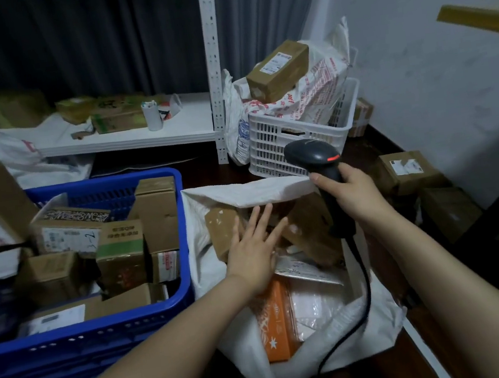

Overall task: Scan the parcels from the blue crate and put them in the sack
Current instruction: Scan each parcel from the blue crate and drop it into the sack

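Observation:
The blue crate (pixel 184 262) at the left holds several cardboard parcels (pixel 155 211). To its right the white sack (pixel 242 193) lies open, with brown boxes (pixel 222 224) and an orange box (pixel 273 323) inside. My left hand (pixel 255 249) reaches into the sack mouth with straight, spread fingers, over the brown boxes and holding nothing. Above the sack's right edge, my right hand (pixel 351 193) grips the handle of a black barcode scanner (pixel 310 154). The scanner's cable (pixel 364 294) hangs down across the sack.
A white crate (pixel 270 141) stuffed with a printed bag and a brown box stands behind the sack. More boxes (pixel 406 171) lie on the floor at the right by the wall. A white shelf (pixel 138 137) with parcels runs along the back left.

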